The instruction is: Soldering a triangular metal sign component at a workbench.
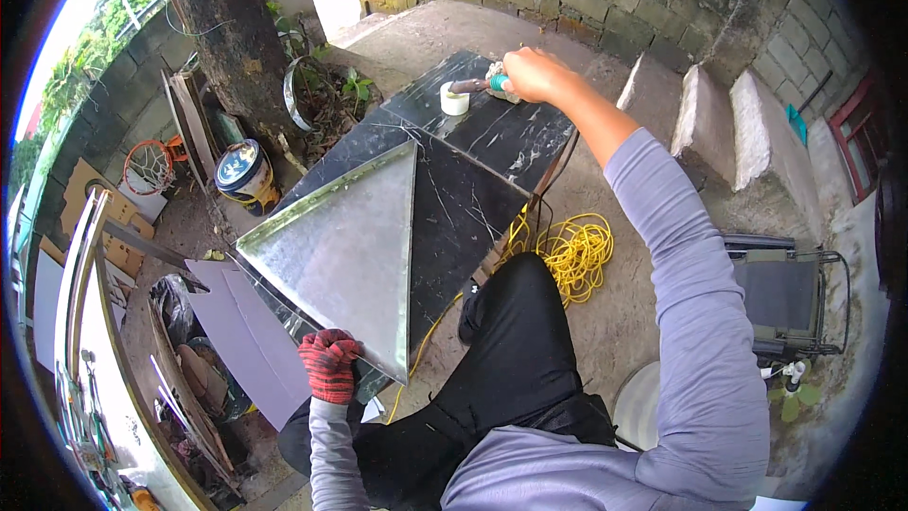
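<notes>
A triangular grey metal tray (355, 237) with raised edges lies on the black marble-patterned table (463, 218). At its near edge my left hand (330, 365), in a red and black glove, is closed with the fingers curled over the rim. My bare right hand (537, 74) reaches to the table's far side, wrapped round a tool (470, 86) with a brown, blunt end and a teal band; its exact kind does not show. The tool's end is at the top of a small white round tub (454, 100). A greyish lump (496, 70) sits beside that hand, partly hidden.
A coiled yellow cord (579, 255) lies on the concrete floor right of the table. At left stand a paint bucket (246, 175), a tree trunk (227, 28) and leaning boards. Concrete steps (705, 118) and a folded grey chair (780, 293) are at right.
</notes>
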`<state>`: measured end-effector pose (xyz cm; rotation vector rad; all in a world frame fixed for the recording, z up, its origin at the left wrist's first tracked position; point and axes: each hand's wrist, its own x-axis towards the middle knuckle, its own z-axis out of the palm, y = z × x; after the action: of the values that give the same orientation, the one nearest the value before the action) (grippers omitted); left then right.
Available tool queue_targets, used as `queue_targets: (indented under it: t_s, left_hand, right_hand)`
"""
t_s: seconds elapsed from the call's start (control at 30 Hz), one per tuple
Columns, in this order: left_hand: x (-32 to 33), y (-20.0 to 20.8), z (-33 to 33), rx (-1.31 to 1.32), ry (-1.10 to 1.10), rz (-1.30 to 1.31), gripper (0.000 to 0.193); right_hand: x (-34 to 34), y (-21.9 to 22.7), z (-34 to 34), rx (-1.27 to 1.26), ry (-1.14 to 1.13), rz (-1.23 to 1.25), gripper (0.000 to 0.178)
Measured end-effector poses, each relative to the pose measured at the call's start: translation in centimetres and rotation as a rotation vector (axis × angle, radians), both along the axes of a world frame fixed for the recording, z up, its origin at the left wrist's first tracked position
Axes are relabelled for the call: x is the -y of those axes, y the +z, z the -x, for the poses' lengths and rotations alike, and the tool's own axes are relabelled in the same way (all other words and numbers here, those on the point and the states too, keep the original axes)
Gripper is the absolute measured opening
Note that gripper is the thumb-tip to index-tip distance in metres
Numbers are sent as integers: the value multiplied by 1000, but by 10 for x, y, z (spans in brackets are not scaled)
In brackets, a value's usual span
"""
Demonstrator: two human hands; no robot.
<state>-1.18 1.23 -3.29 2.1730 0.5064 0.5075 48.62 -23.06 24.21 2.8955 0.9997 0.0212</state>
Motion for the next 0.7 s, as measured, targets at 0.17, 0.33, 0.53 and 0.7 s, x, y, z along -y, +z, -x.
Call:
queue_targets:
  t_s: [0.17, 0.33, 0.53, 0.7]
  left_hand:
    - [8, 18, -7, 80, -42, -113, 10]
    - [11, 29, -13, 187, -108, -286, 11]
    - [10, 26, -14, 196, -56, -136, 12]
    - [7, 17, -10, 176, -66, -90, 13]
  right_hand:
    - [-11, -2, -1, -20, -1, 20, 27]
    - [-15, -15, -14, 35, 35, 1, 26]
    - [-22, -14, -12, 56, 58, 43, 25]
    - [-27, -5, -8, -22, 1, 73, 26]
